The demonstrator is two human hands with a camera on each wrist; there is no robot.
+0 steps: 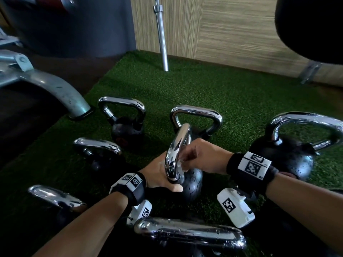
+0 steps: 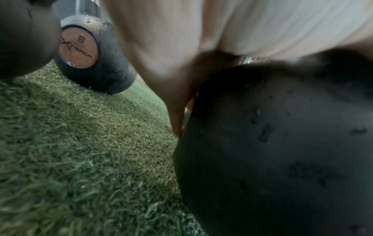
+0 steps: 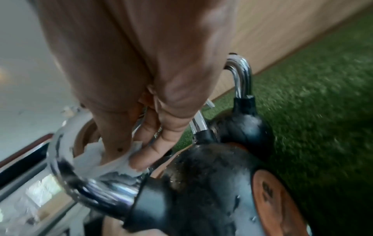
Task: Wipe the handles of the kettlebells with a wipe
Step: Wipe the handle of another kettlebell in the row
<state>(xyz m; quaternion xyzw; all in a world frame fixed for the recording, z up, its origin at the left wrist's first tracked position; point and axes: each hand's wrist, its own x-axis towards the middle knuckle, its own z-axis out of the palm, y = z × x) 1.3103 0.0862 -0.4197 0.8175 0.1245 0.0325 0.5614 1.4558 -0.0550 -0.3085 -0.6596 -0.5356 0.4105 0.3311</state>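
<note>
Chrome handle (image 1: pixel 176 154): belongs to the central kettlebell (image 1: pixel 191 182), which sits tipped on the green turf (image 1: pixel 213 89); the loop faces the head camera edge-on.
Wipe (image 3: pixel 95 159): white, crumpled, pressed against the inner curve of that handle near where it meets the black body.
Right hand (image 1: pixel 202 154): fingers curled, pinching the wipe against the chrome.
Left hand (image 1: pixel 159 175): cups the kettlebell at the base of the handle, thumb lying across the black body; the left wrist view is blurred, so how the other fingers lie I cannot tell for sure.
Kettlebell surface: speckled with droplets.
Other kettlebells: several stand around on the turf, one at far left (image 1: pixel 126 125), one just behind the held one (image 1: pixel 196 117), a large one at right (image 1: pixel 289 149), one nearest the camera (image 1: pixel 189 232).
Barbell (image 1: pixel 161 34): upright, leaning at the wood-panelled wall (image 1: pixel 241 30).
</note>
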